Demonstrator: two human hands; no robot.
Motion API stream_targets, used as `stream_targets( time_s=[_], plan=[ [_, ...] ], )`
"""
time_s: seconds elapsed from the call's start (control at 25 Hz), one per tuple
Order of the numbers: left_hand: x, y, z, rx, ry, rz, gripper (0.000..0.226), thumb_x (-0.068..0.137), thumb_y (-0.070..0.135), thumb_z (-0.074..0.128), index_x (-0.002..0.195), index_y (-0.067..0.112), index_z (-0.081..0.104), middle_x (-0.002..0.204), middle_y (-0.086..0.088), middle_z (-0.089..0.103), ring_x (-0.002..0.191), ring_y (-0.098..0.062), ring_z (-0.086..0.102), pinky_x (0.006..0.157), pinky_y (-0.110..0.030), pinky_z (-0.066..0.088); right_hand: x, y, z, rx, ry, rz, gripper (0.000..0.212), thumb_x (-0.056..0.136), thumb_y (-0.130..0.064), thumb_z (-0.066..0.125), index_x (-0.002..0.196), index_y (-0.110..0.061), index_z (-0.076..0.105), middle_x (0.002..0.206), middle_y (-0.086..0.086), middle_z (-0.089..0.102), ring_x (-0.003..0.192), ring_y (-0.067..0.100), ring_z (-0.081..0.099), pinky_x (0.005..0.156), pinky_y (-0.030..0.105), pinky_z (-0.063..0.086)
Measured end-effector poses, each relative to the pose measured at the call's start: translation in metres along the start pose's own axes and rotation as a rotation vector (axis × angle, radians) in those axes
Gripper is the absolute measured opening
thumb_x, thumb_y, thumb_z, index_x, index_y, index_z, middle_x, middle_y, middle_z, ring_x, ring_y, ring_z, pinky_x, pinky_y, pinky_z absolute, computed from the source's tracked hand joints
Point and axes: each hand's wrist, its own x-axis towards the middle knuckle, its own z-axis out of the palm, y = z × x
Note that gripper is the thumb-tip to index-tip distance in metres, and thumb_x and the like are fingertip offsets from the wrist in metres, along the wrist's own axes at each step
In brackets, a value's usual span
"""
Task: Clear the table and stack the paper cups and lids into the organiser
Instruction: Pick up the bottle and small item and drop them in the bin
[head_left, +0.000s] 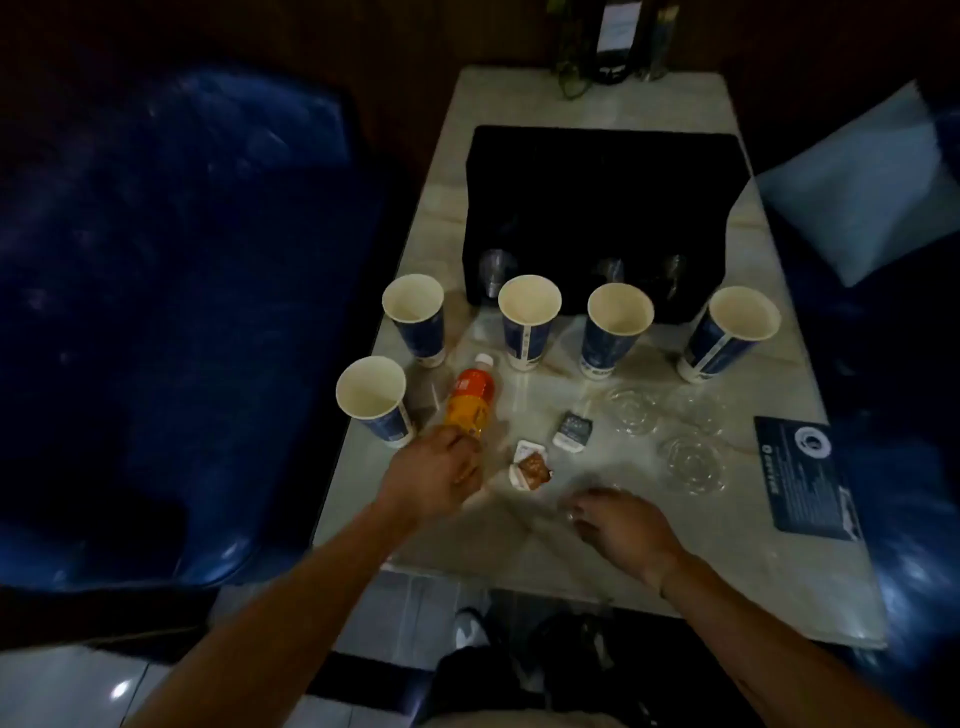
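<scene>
Right hand (621, 527) curled on clear lid (582, 512), grip uncertain; left hand (439, 475) clamped on bottle (467, 402). Paper cups (529, 322) light, crushable: best gripped mid-wall.

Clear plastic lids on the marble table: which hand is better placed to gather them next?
Right. The right hand is free beside the clear plastic lids, while the left hand grips the orange drink bottle across the marble table.

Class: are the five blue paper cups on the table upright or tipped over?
Upright: every paper cup stands on its base, open rim up, pale inside showing.
</scene>
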Motion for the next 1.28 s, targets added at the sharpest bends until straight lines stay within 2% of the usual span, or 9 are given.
stream_targets(
  time_s=[0.12,0.32,0.48,0.76,0.88,1.0,1.08,1.2,1.28],
  plan=[
    [0.023,0.003,0.014,-0.141,0.064,-0.268,0.058,0.093,0.044,0.054,0.143,0.018,0.037,0.147,-0.011,0.038,0.127,-0.033,0.046,0.096,-0.045,0.049,0.037,-0.018,0.004,-0.1,0.095,-0.06,0.044,0.092,-0.034,0.054,0.135,-0.035,0.048,0.143,-0.002,0.049,0.122,0.024,0.051,0.092,0.035,0.047],
    [0.042,0.0,0.041,-0.276,-0.069,-0.538,0.084,0.089,0.051,0.057,0.152,0.024,0.009,0.153,-0.016,0.025,0.136,-0.037,0.038,0.105,-0.049,0.043,0.064,-0.026,0.021,-0.309,0.13,-0.03,0.051,0.096,-0.029,0.047,0.146,-0.024,0.036,0.148,0.004,0.041,0.126,0.031,0.045,0.092,0.041,0.044],
    [0.048,0.0,0.044,-0.389,0.009,-0.642,0.08,0.089,0.056,0.054,0.149,0.026,0.01,0.139,-0.015,0.045,0.121,-0.038,0.054,0.097,-0.053,0.047,0.066,-0.034,0.023,-0.415,0.292,-0.103,0.04,0.066,-0.022,0.085,0.105,-0.018,0.074,0.101,0.006,0.074,0.084,0.03,0.07,0.065,0.035,0.057],
    [0.049,-0.011,0.053,-0.496,-0.072,-0.695,0.069,0.089,0.033,0.063,0.148,0.014,0.031,0.142,-0.014,0.05,0.126,-0.033,0.052,0.104,-0.045,0.045,0.075,-0.034,0.028,-0.398,0.284,-0.118,0.033,0.048,-0.02,0.09,0.078,-0.021,0.076,0.092,0.002,0.074,0.083,0.027,0.072,0.067,0.032,0.058],
    [0.051,-0.009,0.052,-0.568,-0.107,-0.742,0.054,0.095,0.048,0.051,0.137,0.015,0.045,0.132,-0.015,0.058,0.12,-0.033,0.057,0.104,-0.047,0.046,0.078,-0.03,0.033,-0.359,0.241,-0.116,0.023,0.067,-0.022,0.079,0.09,-0.019,0.073,0.102,0.003,0.069,0.094,0.029,0.066,0.075,0.036,0.053],
    [0.047,0.0,0.048,-0.587,-0.057,-0.763,0.053,0.093,0.052,0.053,0.129,0.013,0.05,0.123,-0.016,0.063,0.112,-0.034,0.061,0.098,-0.046,0.048,0.077,-0.026,0.03,-0.337,0.273,-0.164,0.034,0.05,-0.022,0.089,0.081,-0.021,0.075,0.091,0.0,0.073,0.081,0.026,0.07,0.066,0.034,0.056],
    [0.042,0.006,0.046,-0.628,-0.015,-0.778,0.053,0.092,0.049,0.057,0.129,0.012,0.05,0.121,-0.016,0.064,0.11,-0.035,0.062,0.096,-0.045,0.048,0.075,-0.024,0.027,-0.285,0.259,-0.163,0.035,0.056,-0.023,0.087,0.089,-0.02,0.075,0.094,0.001,0.073,0.084,0.026,0.07,0.068,0.035,0.056],
    [0.034,0.015,0.046,-0.809,-0.001,-0.798,0.043,0.092,0.041,0.062,0.126,0.019,0.048,0.114,-0.009,0.062,0.102,-0.029,0.065,0.091,-0.045,0.054,0.071,-0.009,0.029,0.026,0.234,-0.066,0.034,0.084,-0.024,0.069,0.117,-0.017,0.065,0.12,0.006,0.063,0.104,0.031,0.062,0.083,0.041,0.052],
    [0.031,0.024,0.048,-0.923,-0.024,-0.788,0.021,0.093,0.035,0.062,0.108,0.028,0.048,0.104,-0.004,0.059,0.085,-0.017,0.064,0.071,-0.035,0.055,0.066,0.008,0.021,0.301,0.234,0.088,0.033,0.084,-0.023,0.068,0.116,-0.018,0.062,0.12,0.007,0.06,0.104,0.03,0.061,0.086,0.039,0.051]
  ],
)
